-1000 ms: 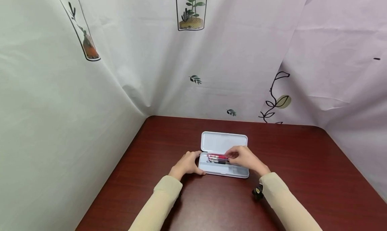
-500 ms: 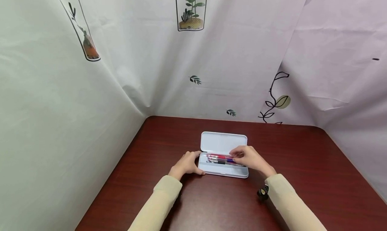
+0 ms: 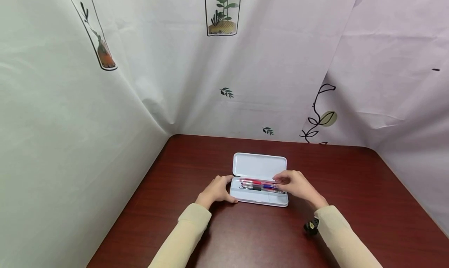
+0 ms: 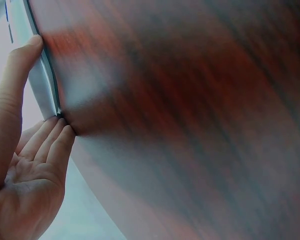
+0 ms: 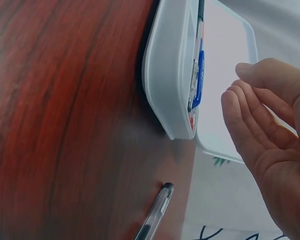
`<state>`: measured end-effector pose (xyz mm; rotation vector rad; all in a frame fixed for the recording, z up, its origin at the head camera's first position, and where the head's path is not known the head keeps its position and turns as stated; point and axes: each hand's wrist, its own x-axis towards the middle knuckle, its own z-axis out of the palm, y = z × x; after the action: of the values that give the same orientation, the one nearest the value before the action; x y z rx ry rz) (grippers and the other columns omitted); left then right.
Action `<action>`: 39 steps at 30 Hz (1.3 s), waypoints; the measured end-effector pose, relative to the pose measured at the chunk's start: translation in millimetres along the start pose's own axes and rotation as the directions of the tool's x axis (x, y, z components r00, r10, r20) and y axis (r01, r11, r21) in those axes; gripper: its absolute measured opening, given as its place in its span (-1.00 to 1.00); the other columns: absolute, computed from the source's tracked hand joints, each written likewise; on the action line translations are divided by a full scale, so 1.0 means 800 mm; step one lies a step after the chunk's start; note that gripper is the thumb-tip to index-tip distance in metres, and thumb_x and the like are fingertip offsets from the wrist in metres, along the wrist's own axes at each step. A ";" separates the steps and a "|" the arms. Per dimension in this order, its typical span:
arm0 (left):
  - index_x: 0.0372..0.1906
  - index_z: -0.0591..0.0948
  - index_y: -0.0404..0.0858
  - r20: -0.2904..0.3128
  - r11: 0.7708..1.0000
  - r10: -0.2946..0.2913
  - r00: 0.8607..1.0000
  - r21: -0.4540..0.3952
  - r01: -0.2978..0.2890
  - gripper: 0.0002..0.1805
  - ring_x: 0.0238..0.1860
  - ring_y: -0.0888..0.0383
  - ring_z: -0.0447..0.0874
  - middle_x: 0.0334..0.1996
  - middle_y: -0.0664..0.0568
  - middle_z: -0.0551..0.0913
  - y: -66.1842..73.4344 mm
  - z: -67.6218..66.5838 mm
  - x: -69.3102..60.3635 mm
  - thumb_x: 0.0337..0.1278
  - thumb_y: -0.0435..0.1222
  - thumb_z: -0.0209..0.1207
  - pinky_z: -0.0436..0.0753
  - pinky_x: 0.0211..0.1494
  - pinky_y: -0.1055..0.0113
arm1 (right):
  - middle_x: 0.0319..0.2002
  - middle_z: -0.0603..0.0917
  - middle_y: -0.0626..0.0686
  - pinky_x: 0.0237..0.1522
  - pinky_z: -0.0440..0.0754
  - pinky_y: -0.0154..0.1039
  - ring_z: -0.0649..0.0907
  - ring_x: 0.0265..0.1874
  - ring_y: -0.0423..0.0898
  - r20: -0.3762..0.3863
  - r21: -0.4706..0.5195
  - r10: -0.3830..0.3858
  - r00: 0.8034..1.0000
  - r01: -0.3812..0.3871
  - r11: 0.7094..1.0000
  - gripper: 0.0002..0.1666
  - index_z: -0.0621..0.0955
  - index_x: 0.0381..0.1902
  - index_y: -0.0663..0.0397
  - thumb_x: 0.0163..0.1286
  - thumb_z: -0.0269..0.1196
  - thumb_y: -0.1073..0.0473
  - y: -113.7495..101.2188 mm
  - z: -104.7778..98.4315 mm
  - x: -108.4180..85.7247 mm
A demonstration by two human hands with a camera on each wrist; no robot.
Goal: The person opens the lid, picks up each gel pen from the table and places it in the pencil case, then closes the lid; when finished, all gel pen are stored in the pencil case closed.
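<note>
A pale pencil case [image 3: 257,196] lies with its lid [image 3: 259,165] raised at the back. Pens [image 3: 257,185] with red, black and blue parts fill its rear compartment. My left hand [image 3: 216,188] grips the case's left end, its thumb at the front edge and fingers at the back; the left wrist view shows this grip [image 4: 32,170] too. Over the right end hovers my right hand [image 3: 297,186], bent with nothing between thumb and fingers. In the right wrist view, a blue pen clip [image 5: 200,80] shows inside the case, apart from the right hand [image 5: 275,120].
A clear pen [image 5: 157,210] with a dark end lies on the dark red table [image 3: 259,236] beyond the case's right end, seen in the right wrist view. Printed fabric [image 3: 196,77] hangs along the back and sides of the table.
My right hand has drawn to the right along the pens, uncovering the blue one and more of their right ends. My left hand and the case stay in place.
</note>
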<state>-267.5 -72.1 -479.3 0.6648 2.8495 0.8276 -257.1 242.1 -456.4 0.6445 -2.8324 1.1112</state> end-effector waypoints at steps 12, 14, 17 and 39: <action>0.22 0.54 -0.26 -0.007 1.000 0.011 1.000 -0.010 -0.012 -0.09 -0.06 0.08 0.62 0.02 -0.05 0.67 0.001 0.002 0.003 -0.43 -0.08 0.61 0.57 0.12 0.17 | -0.22 0.73 0.09 -0.25 0.63 -0.40 0.63 -0.31 -0.13 -0.015 0.029 0.035 0.999 -0.034 0.999 -0.69 0.71 -0.07 0.20 0.18 0.38 0.34 0.009 -0.015 -0.019; 0.22 0.54 -0.26 -0.007 1.000 0.014 1.000 -0.014 -0.014 -0.09 -0.06 0.08 0.62 0.02 -0.05 0.68 0.000 0.002 0.003 -0.43 -0.08 0.61 0.57 0.12 0.17 | -0.22 0.73 0.11 -0.26 0.62 -0.40 0.63 -0.31 -0.14 -0.018 0.026 0.038 0.999 -0.038 0.999 -0.69 0.70 -0.08 0.21 0.18 0.39 0.36 0.011 -0.016 -0.021; 0.22 0.54 -0.26 -0.010 1.000 0.011 1.000 -0.014 -0.011 -0.09 -0.06 0.07 0.62 0.02 -0.06 0.68 -0.002 0.002 0.002 -0.43 -0.08 0.61 0.57 0.12 0.17 | -0.22 0.73 0.13 -0.27 0.62 -0.39 0.62 -0.32 -0.14 -0.014 0.021 0.035 0.999 -0.035 0.999 -0.70 0.70 -0.08 0.24 0.18 0.38 0.38 0.014 -0.017 -0.024; 0.20 0.55 -0.25 -0.013 1.000 0.026 1.000 -0.013 -0.026 -0.12 -0.08 0.08 0.62 -0.01 -0.05 0.69 -0.002 0.002 0.002 -0.43 -0.09 0.61 0.58 0.11 0.16 | -0.19 0.73 0.14 -0.27 0.63 -0.39 0.67 -0.29 -0.17 -0.062 0.006 0.109 0.992 -0.109 0.994 -0.68 0.69 -0.08 0.28 0.16 0.35 0.37 0.037 -0.036 -0.059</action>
<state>-268.9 -71.8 -481.3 0.6987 2.8507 0.8565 -228.7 297.9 -462.7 0.4516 -2.8440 1.1288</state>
